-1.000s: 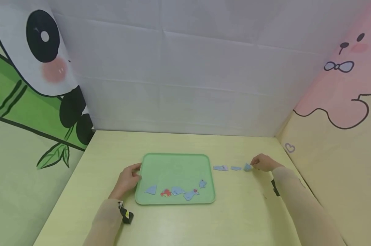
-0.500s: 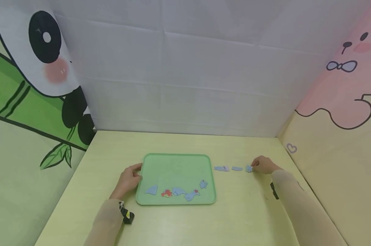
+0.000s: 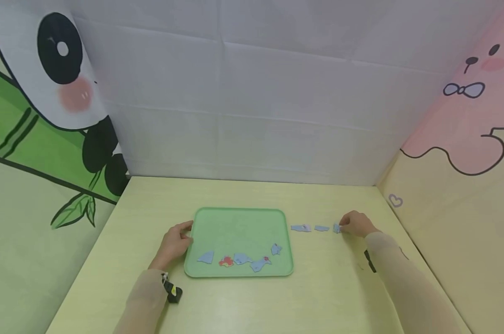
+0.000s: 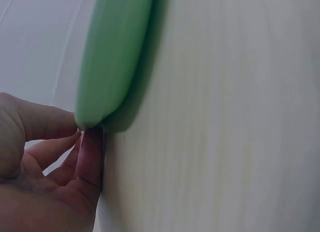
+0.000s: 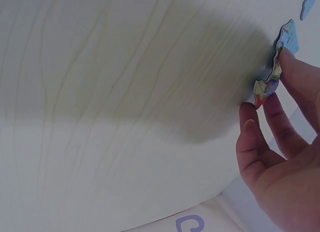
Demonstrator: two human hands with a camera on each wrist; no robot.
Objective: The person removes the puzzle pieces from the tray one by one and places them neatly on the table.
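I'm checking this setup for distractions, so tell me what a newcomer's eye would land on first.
Probably the big painted panda face at upper left, then the pink cartoon animal at upper right. Below, the green tray stands out at the middle of the table, with five puzzle pieces inside, while the right hand pinches another piece to the tray's right.

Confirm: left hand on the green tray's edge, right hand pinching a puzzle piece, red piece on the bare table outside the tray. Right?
Not quite: the red piece lies inside the green tray, as the head view shows. The left hand is on the tray's edge and the right hand pinches a puzzle piece, as you said.
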